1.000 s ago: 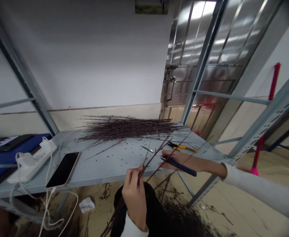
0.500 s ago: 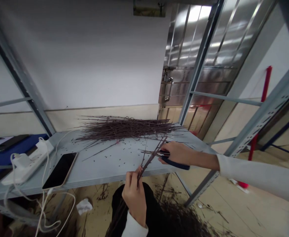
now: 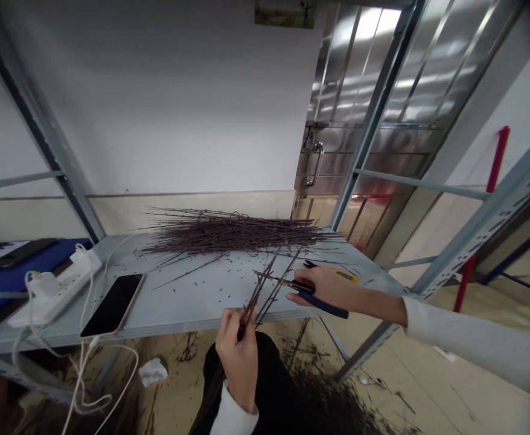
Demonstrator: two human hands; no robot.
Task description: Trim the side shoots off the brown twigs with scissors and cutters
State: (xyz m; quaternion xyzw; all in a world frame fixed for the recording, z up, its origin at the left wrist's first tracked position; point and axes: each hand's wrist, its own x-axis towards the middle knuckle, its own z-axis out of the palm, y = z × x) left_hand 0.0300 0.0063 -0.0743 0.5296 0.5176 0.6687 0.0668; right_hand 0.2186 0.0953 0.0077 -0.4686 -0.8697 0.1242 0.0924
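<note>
In the head view my left hand [image 3: 240,353] is closed around a few thin dark twigs [image 3: 255,296], whose upper ends fan out over the shelf's front edge. My right hand [image 3: 326,289] grips scissors [image 3: 325,304] with dark blue handles. Their blades point left and reach in among the held twigs; whether they are closed on one I cannot tell. A yellow item [image 3: 349,275], partly hidden, lies just behind my right hand. A large pile of dark twigs [image 3: 229,234] lies along the back of the shelf.
The grey shelf [image 3: 192,308] is dotted with small dark bits. A phone [image 3: 113,305] and a power strip [image 3: 59,296] with white cables are on its left. Metal uprights [image 3: 369,121] frame it. Cut twigs [image 3: 328,399] and crumpled tissue [image 3: 153,371] lie on the floor.
My left hand has moved slightly left and down, and the twigs in it have spread apart. The scissors stay close to them. The yellow item has come into view.
</note>
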